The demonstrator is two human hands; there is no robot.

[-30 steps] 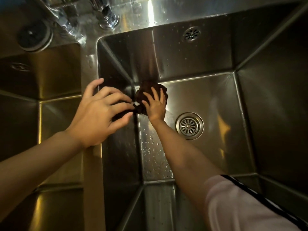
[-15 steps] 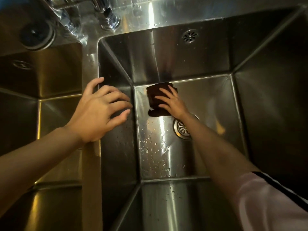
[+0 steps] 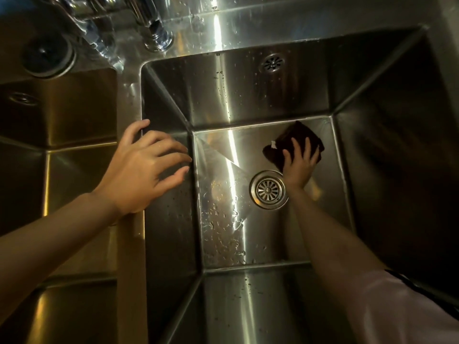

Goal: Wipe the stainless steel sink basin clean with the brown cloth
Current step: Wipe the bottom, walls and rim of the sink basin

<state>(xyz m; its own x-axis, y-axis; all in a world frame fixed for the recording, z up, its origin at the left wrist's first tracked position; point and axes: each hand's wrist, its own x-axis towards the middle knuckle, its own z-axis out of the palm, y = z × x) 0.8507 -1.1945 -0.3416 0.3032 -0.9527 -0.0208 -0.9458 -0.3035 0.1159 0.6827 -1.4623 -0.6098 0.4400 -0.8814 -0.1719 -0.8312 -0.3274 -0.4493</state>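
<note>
— Where's the cloth just now?

— The brown cloth (image 3: 295, 142) lies flat on the bottom of the sink basin (image 3: 248, 100), up at the two o'clock corner, close to where the back wall meets the right wall. The right hand (image 3: 299, 165) is on top of it, fingers (image 3: 296, 147) straight and spread apart, pressing it down rather than gripping it

— And the drain?

— The round drain (image 3: 269, 189) sits just at seven o'clock from that hand, almost touching the wrist. Water drops (image 3: 221, 234) lie scattered over the bottom at the drain's eight o'clock

— What's the other hand at?

— The left hand (image 3: 144, 167) rests on the divider (image 3: 131, 244) between the two basins, at nine o'clock from the drain. Its fingers (image 3: 171, 147) are loosely bent and apart, reaching over the edge, holding nothing

— Anything else around?

— A tap base (image 3: 159, 38) at eleven o'clock on the wet rim, an overflow hole (image 3: 272, 62) high on the back wall, and a second basin (image 3: 62, 115) off to the left
</note>
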